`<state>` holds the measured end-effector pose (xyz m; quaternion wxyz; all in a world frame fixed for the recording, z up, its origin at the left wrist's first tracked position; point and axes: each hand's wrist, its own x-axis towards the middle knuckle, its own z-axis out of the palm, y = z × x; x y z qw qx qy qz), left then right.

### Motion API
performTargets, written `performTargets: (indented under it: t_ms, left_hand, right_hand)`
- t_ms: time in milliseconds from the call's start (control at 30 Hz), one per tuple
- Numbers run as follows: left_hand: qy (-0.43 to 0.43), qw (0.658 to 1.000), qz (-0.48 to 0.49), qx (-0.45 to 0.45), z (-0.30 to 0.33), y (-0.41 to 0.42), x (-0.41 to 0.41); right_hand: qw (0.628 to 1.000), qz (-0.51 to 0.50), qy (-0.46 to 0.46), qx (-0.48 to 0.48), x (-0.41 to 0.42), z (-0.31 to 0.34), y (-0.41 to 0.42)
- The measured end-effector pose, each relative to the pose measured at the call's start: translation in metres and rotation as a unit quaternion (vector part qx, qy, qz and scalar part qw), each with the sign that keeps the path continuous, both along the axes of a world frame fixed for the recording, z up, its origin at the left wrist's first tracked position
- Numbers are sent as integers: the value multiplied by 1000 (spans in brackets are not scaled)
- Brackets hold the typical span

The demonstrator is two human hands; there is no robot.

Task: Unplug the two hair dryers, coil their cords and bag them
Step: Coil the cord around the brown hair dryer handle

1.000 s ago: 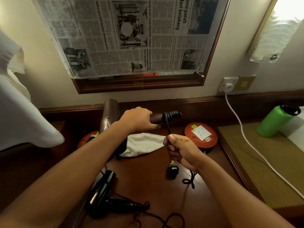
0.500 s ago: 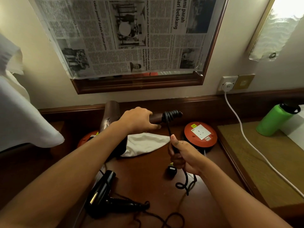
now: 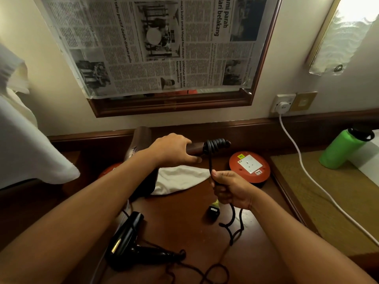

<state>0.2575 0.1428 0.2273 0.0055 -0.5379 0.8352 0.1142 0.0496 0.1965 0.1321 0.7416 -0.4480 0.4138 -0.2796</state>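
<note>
Above the wooden tabletop (image 3: pixel 184 218), I am gripping the brown hair dryer (image 3: pixel 141 140) by its handle with my left hand (image 3: pixel 172 150), its cord (image 3: pixel 210 160) wound around the handle's end. My right hand (image 3: pixel 229 189) is pinching that cord just below, while the black hair dryer (image 3: pixel 127 240) is lying near the front edge, beside a white cloth bag (image 3: pixel 180 179).

Cream wall (image 3: pixel 61 95), newspaper-covered wooden-framed mirror (image 3: pixel 164 46), lit wall lamp (image 3: pixel 346 31), dark wooden desk (image 3: pixel 184 218), white wall socket (image 3: pixel 284 102)
</note>
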Motion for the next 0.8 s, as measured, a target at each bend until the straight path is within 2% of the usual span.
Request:
performTargets:
  t_ms: [167, 367, 533, 700, 800]
  left_hand:
    - [30, 999, -12, 21, 3, 4, 0]
    - [41, 998, -29, 38, 6, 10, 1]
    - [23, 999, -36, 27, 2, 16, 0]
    - [-3, 998, -51, 25, 1, 19, -2]
    - [-28, 998, -63, 5, -1, 18, -3]
  right_hand:
    - [991, 72, 113, -22, -7, 7, -15]
    - [994, 69, 76, -36, -21, 14, -36]
    - [985, 23, 158, -62, -23, 28, -50]
    - [941, 36, 298, -157, -17, 57, -61]
    - [921, 48, 327, -208, -13, 74, -67]
